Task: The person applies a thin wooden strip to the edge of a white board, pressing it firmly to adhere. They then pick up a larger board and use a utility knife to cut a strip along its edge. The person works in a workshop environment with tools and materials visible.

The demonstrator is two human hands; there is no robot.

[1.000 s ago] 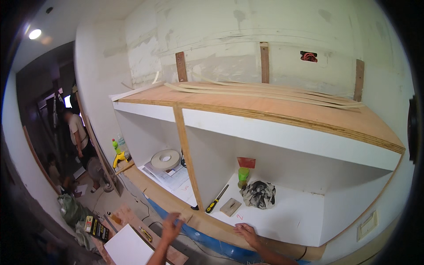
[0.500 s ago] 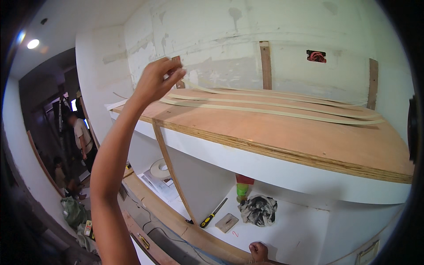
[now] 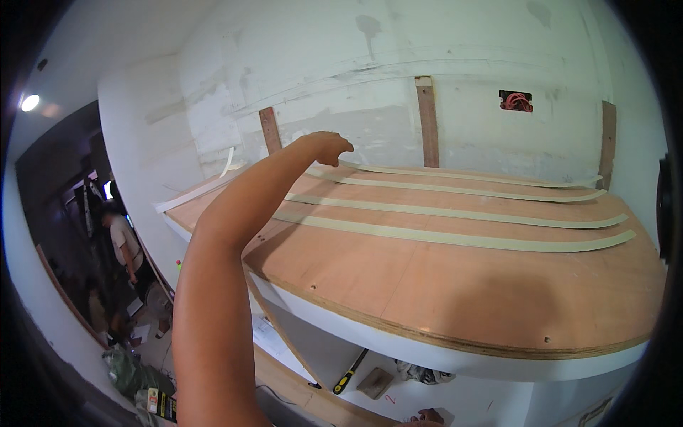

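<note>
"Where's the left hand (image 3: pixel 333 150)?"

"Above the far left part of the plywood surface (image 3: pixel 420 288), by the left ends of the farthest strips. Its fingers are bent and close together; I can't tell whether they pinch a strip or only hover."

"And those strips?"

"Four pale edging strips (image 3: pixel 498 245) lie lengthwise on the plywood surface, roughly side by side, their right ends curving toward its far right corner. A separate white strip (image 3: pixel 196 193) runs along its left edge."

"The right hand (image 3: pixel 428 417)?"

"Below the plywood surface's front edge, at the bottom of the view. Only part of it shows, so I can't say whether it grips anything."

"What's near it?"

"Under the plywood surface, inside the cabinet, a tool with a black-and-yellow handle (image 3: pixel 342 383), a flat brownish block (image 3: pixel 375 383) and a crumpled grey-and-white bundle (image 3: pixel 421 373), partly hidden by that front edge."

"Behind?"

"Three wooden battens (image 3: pixel 428 121) on the wall beyond the plywood surface, and a wall box with red wires (image 3: pixel 515 101) above its right half."
</note>
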